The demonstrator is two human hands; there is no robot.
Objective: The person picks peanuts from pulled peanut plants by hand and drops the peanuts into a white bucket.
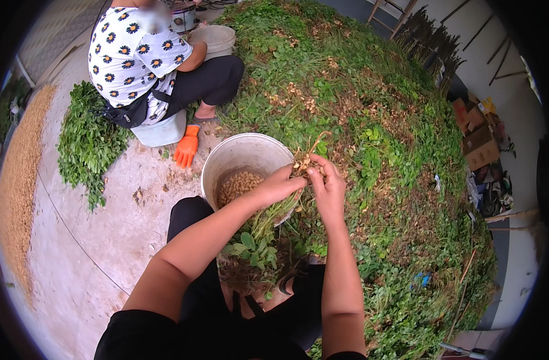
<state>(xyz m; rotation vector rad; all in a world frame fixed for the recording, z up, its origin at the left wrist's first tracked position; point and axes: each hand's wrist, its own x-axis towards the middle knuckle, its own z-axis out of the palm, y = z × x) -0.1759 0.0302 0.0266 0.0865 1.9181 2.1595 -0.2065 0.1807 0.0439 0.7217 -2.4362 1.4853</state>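
My left hand (278, 185) is closed around the stems of a peanut plant (266, 225) above the right rim of a white bucket (210, 167). The plant's leafy end hangs down toward me, and its roots point up and away. My right hand (330, 191) is at the root end, thumb and fingers pinching among the pods (304, 165); exactly which pods are between the fingertips is partly hidden. Inside the bucket, picked peanuts (239, 186) cover the bottom.
A large heap of peanut plants (391, 171) spreads along the right. At upper left sits another person (134, 63) by a second bucket (216, 38). An orange glove (187, 147), a leafy pile (87, 144) and a strip of spread peanuts (20, 189) lie on the concrete floor (85, 256).
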